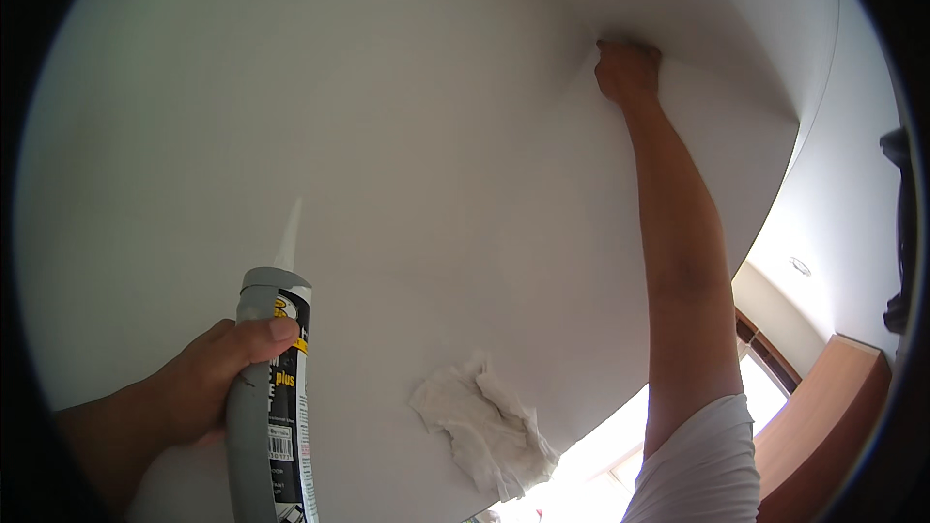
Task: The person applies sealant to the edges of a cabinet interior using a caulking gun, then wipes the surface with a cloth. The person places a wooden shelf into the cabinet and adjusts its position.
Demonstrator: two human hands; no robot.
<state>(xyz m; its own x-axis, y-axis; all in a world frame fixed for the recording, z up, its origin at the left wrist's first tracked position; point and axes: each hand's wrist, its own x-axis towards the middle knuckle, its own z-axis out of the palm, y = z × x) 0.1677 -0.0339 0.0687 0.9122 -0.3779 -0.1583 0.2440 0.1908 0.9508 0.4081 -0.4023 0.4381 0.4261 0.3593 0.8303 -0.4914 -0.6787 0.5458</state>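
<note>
Fingers of my left hand (201, 383) are wrapping around one grey-and-black sealant cartridge (288, 397), lower left in the frame, with the thumb lying pressed across its front. The other fingertips are mostly hiding behind it, so I cannot tell how they are meeting. Its lower end is running out at the bottom edge, and my thumb is covering part of the label. One translucent nozzle (291, 240) is pointing up from its top, the tip standing out weakly against one large white panel (387, 126); I cannot tell how near the two are.

Bare panel is showing between the cartridge and one crumpled off-white cloth (489, 426), which is lying at the lower middle by the panel's curving edge. Wider room is opening above the nozzle, toward the upper left.

At upper right, my right hand (628, 70) is curling into a loose fist at the panel; shadow is blurring its far side, and I cannot tell whether those fingers are pinching anything. One white sleeve (702, 465) is covering that arm lower down, the bottom edge cutting it off.

Past the panel's edge, one round ceiling fitting (799, 266) and one wooden cabinet (823, 402) are showing at right, glare washing out the space beside them.
</note>
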